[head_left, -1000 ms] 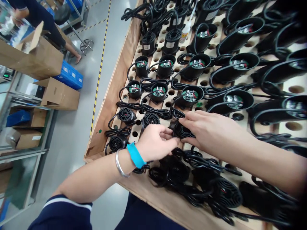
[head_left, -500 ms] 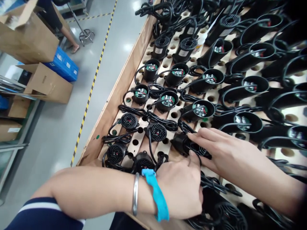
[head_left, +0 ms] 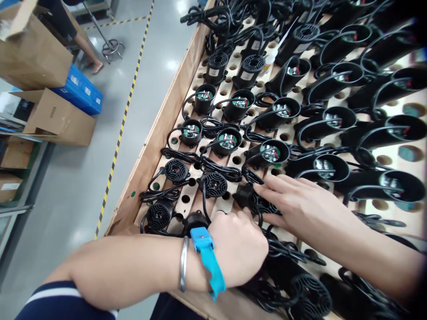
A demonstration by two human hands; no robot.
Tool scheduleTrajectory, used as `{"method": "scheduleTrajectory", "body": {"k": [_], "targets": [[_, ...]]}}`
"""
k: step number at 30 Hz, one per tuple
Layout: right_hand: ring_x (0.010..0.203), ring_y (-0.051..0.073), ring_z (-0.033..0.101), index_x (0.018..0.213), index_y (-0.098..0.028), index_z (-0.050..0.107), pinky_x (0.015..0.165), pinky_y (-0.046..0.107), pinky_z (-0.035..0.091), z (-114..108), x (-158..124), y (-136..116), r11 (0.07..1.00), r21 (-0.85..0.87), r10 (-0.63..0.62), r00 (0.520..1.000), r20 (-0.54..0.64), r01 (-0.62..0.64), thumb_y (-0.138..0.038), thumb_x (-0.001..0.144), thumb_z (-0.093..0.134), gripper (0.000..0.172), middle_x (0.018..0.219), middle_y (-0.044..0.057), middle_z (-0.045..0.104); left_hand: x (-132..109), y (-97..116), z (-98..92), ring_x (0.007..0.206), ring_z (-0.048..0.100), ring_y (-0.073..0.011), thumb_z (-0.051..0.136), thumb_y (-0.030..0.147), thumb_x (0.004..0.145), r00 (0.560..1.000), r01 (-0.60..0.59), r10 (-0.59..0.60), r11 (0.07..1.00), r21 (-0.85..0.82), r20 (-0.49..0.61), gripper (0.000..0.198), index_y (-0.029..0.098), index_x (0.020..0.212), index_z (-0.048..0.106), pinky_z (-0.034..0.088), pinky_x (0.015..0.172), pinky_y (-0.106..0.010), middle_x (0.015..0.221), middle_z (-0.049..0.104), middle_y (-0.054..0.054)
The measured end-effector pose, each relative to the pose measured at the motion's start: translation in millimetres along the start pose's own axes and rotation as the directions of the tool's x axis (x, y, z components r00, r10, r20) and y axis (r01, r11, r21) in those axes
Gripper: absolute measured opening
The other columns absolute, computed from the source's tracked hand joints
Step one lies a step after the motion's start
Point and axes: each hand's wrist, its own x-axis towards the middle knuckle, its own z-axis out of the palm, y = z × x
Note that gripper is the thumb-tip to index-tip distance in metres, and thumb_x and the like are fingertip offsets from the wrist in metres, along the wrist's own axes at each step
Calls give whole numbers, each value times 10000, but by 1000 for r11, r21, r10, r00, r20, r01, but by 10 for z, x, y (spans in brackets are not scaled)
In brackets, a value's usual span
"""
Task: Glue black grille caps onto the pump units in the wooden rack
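Fingers (head_left: 267, 189) of the right hand (head_left: 293, 204) lie long and flat on top of a black round part (head_left: 248, 198), pressing on it, not wrapped around it. The left hand (head_left: 240, 246) is curled just below that part, with its knuckles up, so I cannot tell what its fingers hold. It wears a blue band (head_left: 207, 258) and a silver ring bracelet (head_left: 183, 269) on the wrist. The black part has a grille face and a black cord (head_left: 287, 249) running off it. It sits on the wooden board (head_left: 160, 133) with holes, near the close edge. Four more grille parts (head_left: 213, 183) stand to its left. Three open cups (head_left: 227, 140) with green boards inside stand in the row just above. On the floor at the left sit brown boxes (head_left: 60, 118) and two blue bins (head_left: 80, 91). Half a second ago the left hand was lower and more to the right; now it sits a bit higher, and the right fingers have stayed on the part.
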Motion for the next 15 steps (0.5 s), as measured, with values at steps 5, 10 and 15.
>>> {"method": "scheduleTrajectory", "body": {"k": [5, 10, 15], "targets": [[819, 228, 584, 857, -146, 652, 719, 355, 509, 80, -6, 47, 972, 211, 98, 993, 60, -109, -89, 725, 626, 146, 863, 79, 582, 16, -82, -76, 1065, 585, -290, 474, 263, 904, 951, -166, 206, 970, 179, -230, 323, 66, 1096, 642, 502, 748, -389, 1233, 589, -188], [807, 216, 596, 967, -119, 674, 737, 339, 521, 206, -40, 81, 952, 259, 177, 984, -33, -163, -157, 679, 689, 291, 837, 70, 591, 35, -135, -66, 1314, 403, -374, 605, 595, 784, 975, -202, 217, 956, 213, -49, 699, 29, 1194, 628, 353, 1042, -495, 1397, 480, -249], [890, 224, 613, 1060, -111, 644, 891, 412, 472, 131, -247, -81, 957, 212, 244, 947, -209, -200, -267, 800, 675, 304, 936, 90, 639, 83, -160, -62, 1377, 318, -402, 602, 749, 684, 970, -237, 244, 942, 239, 4, 926, 3, 1232, 605, 212, 1130, -562, 1437, 437, -265]]}}
